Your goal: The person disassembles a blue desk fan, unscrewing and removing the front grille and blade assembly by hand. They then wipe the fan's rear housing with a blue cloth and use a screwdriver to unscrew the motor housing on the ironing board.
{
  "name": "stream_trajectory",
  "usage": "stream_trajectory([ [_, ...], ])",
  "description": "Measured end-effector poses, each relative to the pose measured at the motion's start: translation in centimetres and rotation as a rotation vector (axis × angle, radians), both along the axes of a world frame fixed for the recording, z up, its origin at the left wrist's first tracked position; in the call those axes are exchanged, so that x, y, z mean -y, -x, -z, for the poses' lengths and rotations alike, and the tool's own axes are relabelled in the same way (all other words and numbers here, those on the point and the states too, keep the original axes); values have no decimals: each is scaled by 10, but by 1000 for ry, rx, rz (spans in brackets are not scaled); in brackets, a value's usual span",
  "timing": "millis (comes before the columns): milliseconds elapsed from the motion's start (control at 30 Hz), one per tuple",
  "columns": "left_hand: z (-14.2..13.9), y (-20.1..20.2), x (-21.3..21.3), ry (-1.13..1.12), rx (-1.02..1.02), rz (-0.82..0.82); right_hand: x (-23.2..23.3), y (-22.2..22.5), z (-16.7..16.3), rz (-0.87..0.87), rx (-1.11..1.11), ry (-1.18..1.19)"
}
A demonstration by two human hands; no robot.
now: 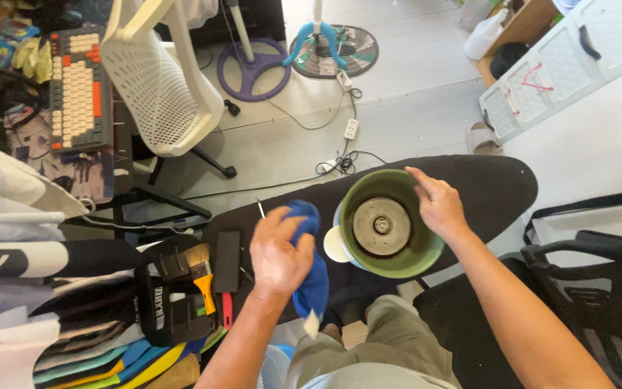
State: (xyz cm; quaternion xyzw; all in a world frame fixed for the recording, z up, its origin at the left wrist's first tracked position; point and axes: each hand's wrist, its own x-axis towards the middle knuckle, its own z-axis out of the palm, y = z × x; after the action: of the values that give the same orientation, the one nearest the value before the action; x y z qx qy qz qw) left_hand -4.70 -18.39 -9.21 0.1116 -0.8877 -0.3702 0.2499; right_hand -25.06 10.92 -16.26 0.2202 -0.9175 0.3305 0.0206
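Green round pot (390, 225) (grey disc inside) on board, blue cloth (312, 259) beside it

Black ironing board (498, 189) — green appliance base (390, 225), paintbrush (201, 272), black sharpening block (227, 261) on it

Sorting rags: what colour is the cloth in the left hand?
Blue cloth, clearest in the head view.

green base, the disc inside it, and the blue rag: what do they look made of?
Green base: looks like moulded plastic, matte, with a smooth uniform rim; the right hand grips that rim. Disc inside: probably metal, dull grey with concentric rings and a central hub. Blue cloth: soft fabric, possibly microfibre, bunched and folded in the left hand.
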Motion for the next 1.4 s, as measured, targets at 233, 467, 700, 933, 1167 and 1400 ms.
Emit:
stream_trajectory([
  [233,14,-5,-60,117,118,102,3,2,-4,84,134,-21],
  [467,24,-4,-80,-5,328,-231,3,-7,-8,283,191,32],
  [700,54,48,-75,50,83,-141,-46,6,-27,71,437,-8],
  [933,14,75,-77,403,371,-90,-52,-8,-26,156,880,224],
  [1167,-53,76,-139,-126,50,111,-65,10,-23,78,1244,388],
  [1400,-18,87,-230,498,233,548,-63,31,3,-142,787,283],
])
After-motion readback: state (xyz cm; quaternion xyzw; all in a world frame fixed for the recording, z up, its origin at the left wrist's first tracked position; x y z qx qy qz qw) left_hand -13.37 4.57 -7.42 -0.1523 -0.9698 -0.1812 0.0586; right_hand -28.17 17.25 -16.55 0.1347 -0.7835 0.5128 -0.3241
